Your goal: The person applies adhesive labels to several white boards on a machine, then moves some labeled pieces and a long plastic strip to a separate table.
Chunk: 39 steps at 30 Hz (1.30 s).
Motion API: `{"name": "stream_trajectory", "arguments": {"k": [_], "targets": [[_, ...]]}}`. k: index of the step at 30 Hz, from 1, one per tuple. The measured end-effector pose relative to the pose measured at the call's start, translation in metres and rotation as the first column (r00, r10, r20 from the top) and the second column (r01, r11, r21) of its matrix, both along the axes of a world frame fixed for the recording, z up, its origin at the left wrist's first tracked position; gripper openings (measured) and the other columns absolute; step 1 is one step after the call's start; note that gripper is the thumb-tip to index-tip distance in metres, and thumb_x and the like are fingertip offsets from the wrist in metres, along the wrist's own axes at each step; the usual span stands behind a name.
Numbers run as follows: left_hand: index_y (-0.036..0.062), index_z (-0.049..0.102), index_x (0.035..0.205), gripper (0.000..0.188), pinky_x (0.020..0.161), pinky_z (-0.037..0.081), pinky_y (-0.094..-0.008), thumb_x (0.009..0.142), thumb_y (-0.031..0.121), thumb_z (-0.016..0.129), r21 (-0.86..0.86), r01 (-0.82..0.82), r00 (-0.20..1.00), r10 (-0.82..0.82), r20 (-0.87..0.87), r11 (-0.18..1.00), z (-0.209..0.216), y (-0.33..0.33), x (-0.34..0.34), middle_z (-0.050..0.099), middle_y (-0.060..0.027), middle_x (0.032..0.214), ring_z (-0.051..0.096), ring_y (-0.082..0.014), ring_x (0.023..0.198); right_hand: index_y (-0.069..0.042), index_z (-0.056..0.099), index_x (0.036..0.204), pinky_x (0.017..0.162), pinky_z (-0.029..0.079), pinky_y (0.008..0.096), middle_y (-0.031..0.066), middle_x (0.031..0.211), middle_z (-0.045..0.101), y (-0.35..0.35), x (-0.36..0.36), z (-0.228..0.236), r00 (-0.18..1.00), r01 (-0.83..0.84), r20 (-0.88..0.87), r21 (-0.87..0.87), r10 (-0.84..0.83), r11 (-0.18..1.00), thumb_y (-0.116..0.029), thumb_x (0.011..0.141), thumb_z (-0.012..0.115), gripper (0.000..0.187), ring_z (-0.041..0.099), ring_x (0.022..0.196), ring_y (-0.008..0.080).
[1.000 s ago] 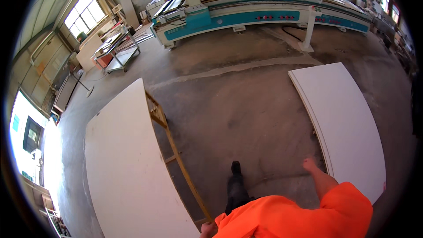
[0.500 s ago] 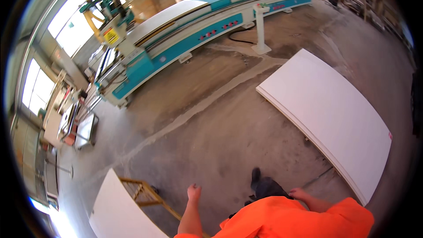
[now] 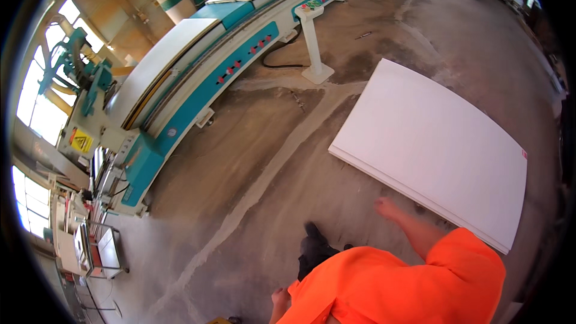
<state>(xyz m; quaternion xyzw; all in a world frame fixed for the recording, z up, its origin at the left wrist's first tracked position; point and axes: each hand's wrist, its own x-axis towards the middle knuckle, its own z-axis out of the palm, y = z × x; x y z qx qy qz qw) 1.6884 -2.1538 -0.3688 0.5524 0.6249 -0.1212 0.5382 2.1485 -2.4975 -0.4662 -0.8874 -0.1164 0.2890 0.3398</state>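
Observation:
My left hand (image 3: pixel 280 296) hangs low beside the orange shirt (image 3: pixel 384 282), which partly covers it; its fingers look loosely curled, with no object showing in them. Out in front on the right swings my right hand (image 3: pixel 386 206), slightly blurred, its fingers drawn in around nothing visible. Nearest to it is a stack of large white panels (image 3: pixel 435 144), lying flat just beyond the hand without being touched. My dark shoe (image 3: pixel 312 230) is on the concrete floor (image 3: pixel 252 246).
A long teal and white machine (image 3: pixel 240 60) runs across the far left. In front of it stands a white control pedestal (image 3: pixel 313 45) with a black cable (image 3: pixel 273 65) on the floor. A metal cart (image 3: pixel 108 252) is at the left.
The view has turned and moved forward. The white panel on the yellow frame at lower left has left the view. My right hand has swung forward, while my left has dropped back beside the shirt.

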Motion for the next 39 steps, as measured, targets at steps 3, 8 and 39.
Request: {"name": "stream_trajectory", "arguments": {"k": [3, 8, 39], "targets": [[0.0021, 0.056, 0.109, 0.040, 0.069, 0.049, -0.0352, 0.079, 0.027, 0.058, -0.023, 0.153, 0.972, -0.155, -0.178, 0.988, -0.021, 0.056, 0.025, 0.065, -0.0102, 0.093, 0.062, -0.0206, 0.087, -0.004, 0.062, 0.105, 0.072, 0.050, 0.0375, 0.0142, 0.089, 0.066, 0.088, 0.089, 0.057, 0.997, 0.073, -0.005, 0.099, -0.073, 0.992, -0.021, 0.078, 0.062, 0.032, 0.062, 0.081, 0.0259], [0.0090, 0.060, 0.095, 0.025, 0.066, 0.048, -0.0395, 0.080, 0.027, 0.050, -0.093, 0.937, 0.283, -0.887, -0.364, 0.337, -0.087, 0.193, 0.136, 0.063, -0.0082, 0.089, 0.061, -0.0230, 0.085, -0.004, 0.063, 0.105, 0.069, 0.050, 0.0361, 0.0133, 0.090, 0.066, 0.140, 0.145, 0.113, 0.998, 0.024, 0.053, -0.137, -0.017, 0.990, -0.023, 0.077, 0.062, 0.034, 0.064, 0.077, 0.0230], [0.0004, 0.054, 0.113, 0.047, 0.074, 0.048, -0.0375, 0.079, 0.031, 0.062, 0.424, 0.896, -0.271, -0.918, 0.288, -0.132, 0.155, 0.196, 1.314, 0.064, -0.0157, 0.093, 0.061, -0.0318, 0.087, -0.004, 0.061, 0.107, 0.072, 0.050, 0.0304, 0.0127, 0.087, 0.066, 0.197, 0.828, 0.222, 0.714, 0.697, 0.017, 0.084, -0.700, 0.712, -0.023, 0.075, 0.062, 0.038, 0.063, 0.077, 0.0217]]}}
